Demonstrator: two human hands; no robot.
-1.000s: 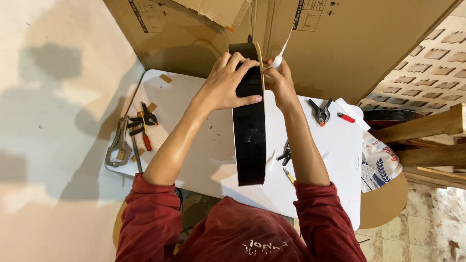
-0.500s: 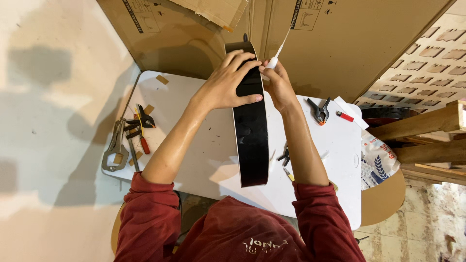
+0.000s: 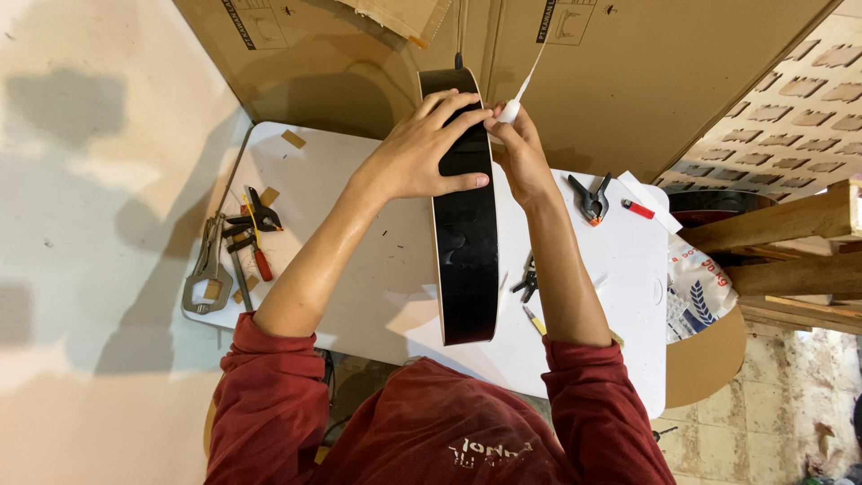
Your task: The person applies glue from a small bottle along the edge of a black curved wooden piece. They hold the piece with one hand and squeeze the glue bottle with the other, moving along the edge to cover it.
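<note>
A glossy black curved body (image 3: 465,242) with pale edge trim stands on its side on the white table (image 3: 377,269), running away from me. My left hand (image 3: 422,148) lies flat across its black side near the far end, fingers spread and gripping it. My right hand (image 3: 519,153) is at the far right edge of the body and pinches a small white strip (image 3: 512,108) that trails upward against the cardboard.
Locking pliers (image 3: 202,278), a black clamp (image 3: 256,216) and a red-handled tool (image 3: 261,263) lie at the table's left. A spring clamp (image 3: 593,199), red lighter (image 3: 640,209), small clips (image 3: 528,283) lie right. Cardboard sheets (image 3: 628,81) stand behind; wooden beams (image 3: 772,224) and a printed bag (image 3: 700,287) are right.
My view has shifted slightly. The right hand has slid a little along the body's far edge with the white strip; the left hand keeps its hold.
</note>
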